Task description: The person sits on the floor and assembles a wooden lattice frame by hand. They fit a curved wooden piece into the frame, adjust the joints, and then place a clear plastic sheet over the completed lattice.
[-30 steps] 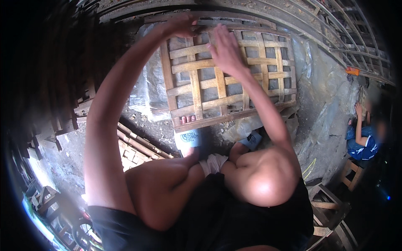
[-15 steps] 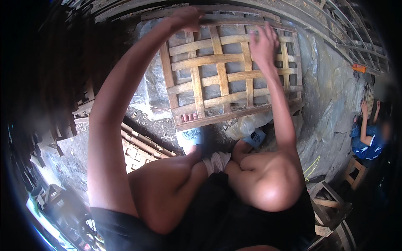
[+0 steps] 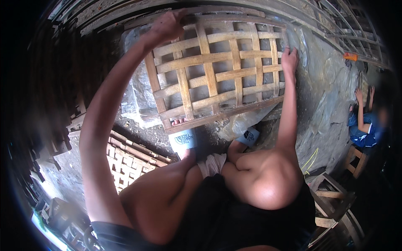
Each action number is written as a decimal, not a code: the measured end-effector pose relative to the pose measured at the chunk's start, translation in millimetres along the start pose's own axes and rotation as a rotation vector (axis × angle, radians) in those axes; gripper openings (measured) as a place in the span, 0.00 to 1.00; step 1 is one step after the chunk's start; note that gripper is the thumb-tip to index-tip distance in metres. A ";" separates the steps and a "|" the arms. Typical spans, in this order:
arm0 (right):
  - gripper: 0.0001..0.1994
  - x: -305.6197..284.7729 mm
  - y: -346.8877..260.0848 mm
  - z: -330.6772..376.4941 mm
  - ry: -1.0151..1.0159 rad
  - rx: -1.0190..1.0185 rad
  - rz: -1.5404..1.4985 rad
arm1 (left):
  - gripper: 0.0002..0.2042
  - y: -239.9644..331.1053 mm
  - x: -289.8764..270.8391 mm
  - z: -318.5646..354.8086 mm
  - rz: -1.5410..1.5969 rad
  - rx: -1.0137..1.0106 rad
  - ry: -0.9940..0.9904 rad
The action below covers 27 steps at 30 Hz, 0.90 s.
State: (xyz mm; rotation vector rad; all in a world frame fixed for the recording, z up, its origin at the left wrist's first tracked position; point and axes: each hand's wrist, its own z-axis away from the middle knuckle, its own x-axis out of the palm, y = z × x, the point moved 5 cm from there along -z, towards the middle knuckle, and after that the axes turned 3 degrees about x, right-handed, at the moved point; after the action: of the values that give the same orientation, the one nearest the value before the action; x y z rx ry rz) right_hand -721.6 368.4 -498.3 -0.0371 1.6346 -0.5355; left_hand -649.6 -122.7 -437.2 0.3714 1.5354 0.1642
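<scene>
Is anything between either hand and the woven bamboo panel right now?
Nothing visible. The left hand already grips the woven bamboo panel at its top left corner, and the right hand presses on its right edge. Only plastic sheeting lies beneath and beside it.

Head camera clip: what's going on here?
A seated person is handling a woven lattice panel of bamboo strips that leans on plastic sheeting in front of their knees. The left hand grips the panel's top left corner; the right hand rests flat on its right edge. Another lattice piece lies on the ground at left. A second person sits at far right.
</scene>
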 end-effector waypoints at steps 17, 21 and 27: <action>0.33 3.8 54.1 -113.8 -0.321 0.008 -0.686 | 0.20 29.5 -147.4 128.6 0.375 0.102 0.211; 0.33 38.7 63.8 -111.6 -0.167 -0.121 -0.425 | 0.20 21.1 -147.6 140.4 0.320 0.084 0.242; 0.33 -8.0 142.8 -161.5 0.346 -0.379 0.155 | 0.18 47.0 -135.0 103.5 0.370 0.224 0.317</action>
State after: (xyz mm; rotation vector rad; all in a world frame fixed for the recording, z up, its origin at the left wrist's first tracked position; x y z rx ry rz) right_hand -832.8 549.3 -536.3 -0.1014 2.0401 -0.1094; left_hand -546.2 -137.4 -294.8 0.8401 1.7918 0.3546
